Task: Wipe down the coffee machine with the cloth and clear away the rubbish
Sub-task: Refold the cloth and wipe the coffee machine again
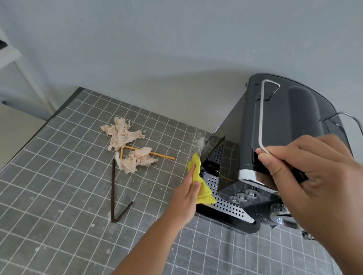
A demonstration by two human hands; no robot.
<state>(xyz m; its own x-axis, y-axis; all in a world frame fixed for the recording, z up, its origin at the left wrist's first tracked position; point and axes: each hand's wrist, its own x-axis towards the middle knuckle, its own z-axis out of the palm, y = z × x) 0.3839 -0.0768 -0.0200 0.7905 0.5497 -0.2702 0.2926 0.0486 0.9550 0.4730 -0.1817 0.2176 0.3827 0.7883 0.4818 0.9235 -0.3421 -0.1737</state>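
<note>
Counter (pixel 53 209): rubbish not yet cleared. Coffee machine (pixel 282 131) at right edge, long axis back to front, controls facing person; wiping underway at drip tray side. Right hand (pixel 312 178) clasps machine's front top. Left hand (pixel 185 197) presses yellow cloth (pixel 202 191) against it. Crumpled tissues (pixel 123 134), sticks, probably straws, well left.

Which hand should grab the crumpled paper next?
Probably the left hand. It is nearer the crumpled paper, though it holds the yellow cloth against the coffee machine, so it must free its fingers first. The right hand is busy steadying the machine's top on the far side.
</note>
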